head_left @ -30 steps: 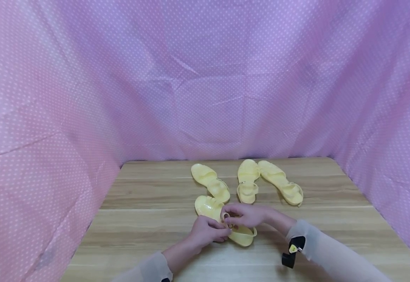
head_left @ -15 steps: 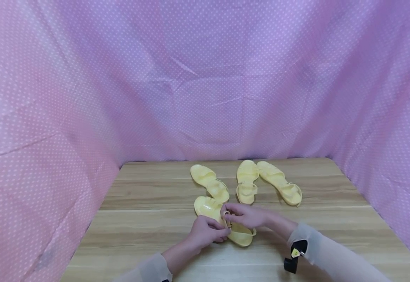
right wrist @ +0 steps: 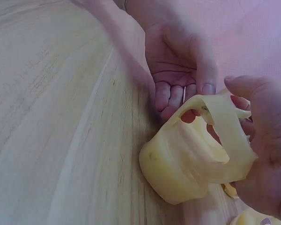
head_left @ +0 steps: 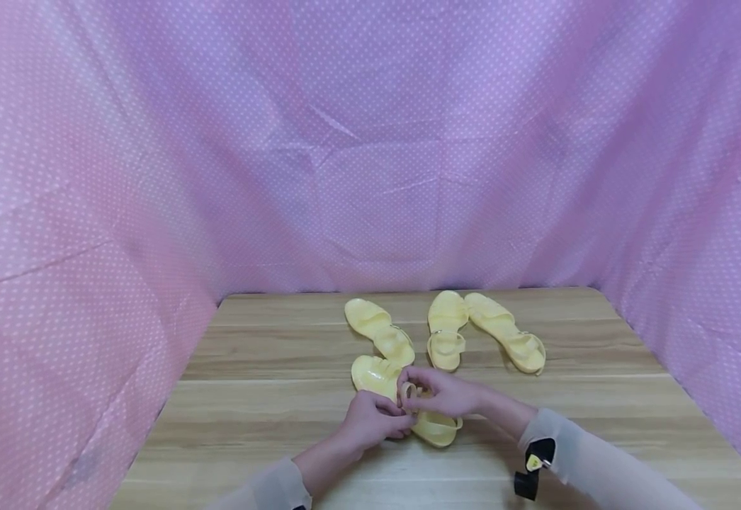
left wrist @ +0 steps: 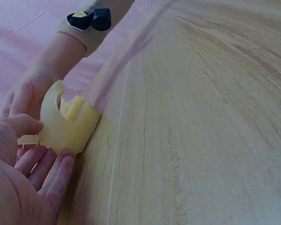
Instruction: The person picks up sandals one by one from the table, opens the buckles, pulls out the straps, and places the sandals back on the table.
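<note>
A pale yellow sandal point(head_left: 373, 375) lies nearest the person in the head view, its heel toward the lower right. My left hand point(head_left: 373, 421) pinches the sandal's ankle strap between thumb and fingers; the left wrist view shows a small metal pin, apparently of the buckle point(left wrist: 38, 138), at the thumb. From the other side my right hand point(head_left: 443, 393) holds the strap's curled end point(head_left: 409, 391). In the right wrist view the strap point(right wrist: 227, 124) arches over the heel part point(right wrist: 171, 173), beside my right fingers and thumb. Fingers partly hide the fastening.
Behind the hands lie three more yellow sandals: one at left point(head_left: 380, 331), one in the middle point(head_left: 447, 329) and one at right point(head_left: 507, 331). They stand on a wooden table point(head_left: 249, 397), with pink dotted cloth point(head_left: 370, 177) around it. The left sandal nearly meets the held one.
My right fingers have shifted slightly on the strap, and its curled end shows as a rounder loop. My left hand has hardly moved.
</note>
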A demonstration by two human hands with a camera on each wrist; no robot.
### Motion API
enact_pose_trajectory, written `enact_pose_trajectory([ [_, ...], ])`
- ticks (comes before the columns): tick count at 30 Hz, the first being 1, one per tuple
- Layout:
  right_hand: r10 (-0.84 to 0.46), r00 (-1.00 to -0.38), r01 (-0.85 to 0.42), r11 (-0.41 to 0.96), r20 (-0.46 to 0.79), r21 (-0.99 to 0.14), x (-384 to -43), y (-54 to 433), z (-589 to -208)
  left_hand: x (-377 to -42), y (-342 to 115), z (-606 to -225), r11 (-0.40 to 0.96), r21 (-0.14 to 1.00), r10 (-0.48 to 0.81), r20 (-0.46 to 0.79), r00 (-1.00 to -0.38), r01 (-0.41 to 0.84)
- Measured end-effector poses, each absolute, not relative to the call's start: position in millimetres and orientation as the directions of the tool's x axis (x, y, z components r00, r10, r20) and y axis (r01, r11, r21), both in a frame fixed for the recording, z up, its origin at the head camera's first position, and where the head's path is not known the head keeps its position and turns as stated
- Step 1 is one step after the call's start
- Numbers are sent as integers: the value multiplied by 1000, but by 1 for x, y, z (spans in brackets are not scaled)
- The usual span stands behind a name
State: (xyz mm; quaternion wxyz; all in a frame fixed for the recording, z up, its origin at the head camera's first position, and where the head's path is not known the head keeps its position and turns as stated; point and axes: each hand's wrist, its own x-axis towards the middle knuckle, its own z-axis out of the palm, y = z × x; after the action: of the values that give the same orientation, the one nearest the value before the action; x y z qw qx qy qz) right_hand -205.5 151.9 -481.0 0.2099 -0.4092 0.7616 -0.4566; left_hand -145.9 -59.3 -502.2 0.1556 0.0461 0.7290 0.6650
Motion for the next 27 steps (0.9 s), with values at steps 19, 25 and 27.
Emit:
enact_pose_trajectory([
  [19, -782, -594, -500, 175, 189, -848, -208, 145, -478, -152, -75, -488, 327, 941, 228, 14, -974, 90],
  [25, -840, -508, -602, 189, 190, -776, -214, 152, -476, -148, -80, -483, 290, 953, 272, 12, -962, 94],
  [27, -852, -487, -636, 195, 192, -746, -217, 158, -474, -148, -78, -484, 296, 949, 276, 26, -961, 110],
])
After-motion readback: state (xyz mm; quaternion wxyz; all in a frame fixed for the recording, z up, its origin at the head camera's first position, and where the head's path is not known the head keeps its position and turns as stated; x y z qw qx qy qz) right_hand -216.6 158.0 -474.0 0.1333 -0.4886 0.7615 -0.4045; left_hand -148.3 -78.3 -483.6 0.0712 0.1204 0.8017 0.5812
